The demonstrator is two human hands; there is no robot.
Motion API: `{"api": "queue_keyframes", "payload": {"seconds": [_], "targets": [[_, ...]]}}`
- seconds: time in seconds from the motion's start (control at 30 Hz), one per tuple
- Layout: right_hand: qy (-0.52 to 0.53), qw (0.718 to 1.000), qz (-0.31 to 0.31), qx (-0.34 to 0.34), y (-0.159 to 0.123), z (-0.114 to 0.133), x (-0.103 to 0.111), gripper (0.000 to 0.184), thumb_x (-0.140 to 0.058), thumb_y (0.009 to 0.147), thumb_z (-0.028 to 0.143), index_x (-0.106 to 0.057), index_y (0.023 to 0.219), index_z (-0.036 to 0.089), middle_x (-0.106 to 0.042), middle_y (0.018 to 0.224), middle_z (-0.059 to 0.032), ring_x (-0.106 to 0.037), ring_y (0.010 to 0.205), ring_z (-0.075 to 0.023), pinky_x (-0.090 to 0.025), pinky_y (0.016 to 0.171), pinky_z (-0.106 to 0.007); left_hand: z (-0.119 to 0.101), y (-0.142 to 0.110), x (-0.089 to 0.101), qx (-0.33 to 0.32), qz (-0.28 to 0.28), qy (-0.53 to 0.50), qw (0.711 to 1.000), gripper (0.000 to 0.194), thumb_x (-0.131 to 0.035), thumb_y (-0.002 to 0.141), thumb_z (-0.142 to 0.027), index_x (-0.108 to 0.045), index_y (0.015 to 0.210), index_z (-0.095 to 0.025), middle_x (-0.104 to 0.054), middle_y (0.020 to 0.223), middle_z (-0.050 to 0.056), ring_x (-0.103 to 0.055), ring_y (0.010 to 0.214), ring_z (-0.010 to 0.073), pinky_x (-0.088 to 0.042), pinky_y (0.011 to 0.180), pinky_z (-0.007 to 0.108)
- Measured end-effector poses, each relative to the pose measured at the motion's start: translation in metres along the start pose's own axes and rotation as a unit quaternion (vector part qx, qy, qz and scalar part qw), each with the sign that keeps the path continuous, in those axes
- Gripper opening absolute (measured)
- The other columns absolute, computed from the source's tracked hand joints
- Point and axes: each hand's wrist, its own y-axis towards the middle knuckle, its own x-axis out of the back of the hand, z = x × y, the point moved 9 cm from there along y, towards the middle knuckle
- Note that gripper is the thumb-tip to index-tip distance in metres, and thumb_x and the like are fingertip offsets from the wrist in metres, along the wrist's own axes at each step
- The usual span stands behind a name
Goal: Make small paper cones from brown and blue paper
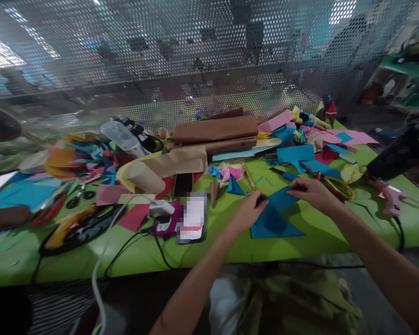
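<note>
Between both hands is a piece of blue paper (282,199), tilted up a little above the table. My left hand (250,211) pinches its left end, fingers closed. At the upper right corner my right hand (307,191) grips it between thumb and fingers. Beneath lies a larger blue paper sheet (277,227) with a pointed right corner; whether the two pieces are joined I cannot tell. A small folded blue paper cone (235,186) stands just beyond my left hand, beside a brown paper cone (214,193).
On the green table (226,251) are a phone (192,218), a purple power strip (169,221) with cables, and a pink glue gun (391,197) at right. Brown paper rolls (214,129) lie behind. Scissors (79,195) and another person's hand (9,218) are at left.
</note>
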Motion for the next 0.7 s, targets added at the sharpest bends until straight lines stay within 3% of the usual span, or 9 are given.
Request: {"api": "queue_keyframes", "payload": {"seconds": [0.17,0.27,0.37,0.47,0.6,0.7], "targets": [[-0.021,0.987,-0.161,-0.008,0.03,-0.023,0.067,0.031,-0.07,0.083,0.052,-0.064,0.085,0.022,-0.062,0.077,-0.0017,-0.053,0.069,-0.0188,-0.04,0.063,-0.032,-0.016,-0.006,-0.001,-0.055,0.058,0.195,0.978,0.036,-0.063,0.096,-0.036,-0.059,0.129,-0.022,-0.062,0.131,0.01,-0.052,0.125,0.0303,-0.041,0.102,0.043],[-0.175,0.962,-0.208,-0.002,0.042,-0.031,0.09,0.023,-0.065,0.087,0.043,-0.068,0.09,0.021,-0.069,0.088,-0.0082,-0.061,0.082,-0.026,-0.045,0.073,-0.039,-0.022,-0.007,-0.001,-0.065,0.084,0.264,0.959,0.037,-0.068,0.093,-0.035,-0.062,0.128,-0.025,-0.063,0.128,0.009,-0.052,0.124,0.0315,-0.038,0.102,0.046],[-0.329,0.917,-0.226,0.013,0.044,-0.03,0.093,0.034,-0.059,0.09,0.036,-0.07,0.117,0.018,-0.068,0.122,-0.0173,-0.059,0.113,-0.0361,-0.045,0.092,-0.049,-0.023,-0.004,0.001,-0.057,0.097,0.286,0.951,0.032,-0.07,0.09,-0.038,-0.064,0.118,-0.022,-0.064,0.119,0.009,-0.054,0.119,0.0316,-0.038,0.1,0.046],[-0.356,0.9,-0.249,0.033,0.037,-0.021,0.09,0.049,-0.057,0.092,0.031,-0.059,0.139,0.02,-0.055,0.147,-0.0182,-0.048,0.131,-0.0408,-0.039,0.103,-0.057,-0.021,0.0,0.002,-0.047,0.104,0.274,0.955,0.024,-0.071,0.089,-0.04,-0.065,0.104,-0.021,-0.065,0.115,0.008,-0.055,0.117,0.0308,-0.04,0.096,0.043],[-0.346,0.9,-0.247,0.091,0.028,0.004,0.083,0.043,-0.054,0.094,0.027,-0.063,0.136,0.019,-0.057,0.147,-0.0163,-0.045,0.137,-0.0393,-0.034,0.11,-0.058,-0.017,0.003,0.0,-0.033,0.117,0.228,0.966,0.015,-0.07,0.088,-0.032,-0.065,0.097,-0.021,-0.069,0.108,0.007,-0.06,0.109,0.0284,-0.04,0.092,0.039],[-0.317,0.914,-0.223,0.125,0.026,0.024,0.076,0.034,-0.054,0.096,0.03,-0.069,0.125,0.022,-0.066,0.136,-0.0114,-0.053,0.131,-0.0324,-0.036,0.113,-0.052,-0.016,0.005,-0.002,-0.022,0.139,0.166,0.976,0.016,-0.069,0.086,-0.024,-0.068,0.102,-0.022,-0.073,0.097,0.004,-0.065,0.096,0.025,-0.042,0.088,0.036]]}}
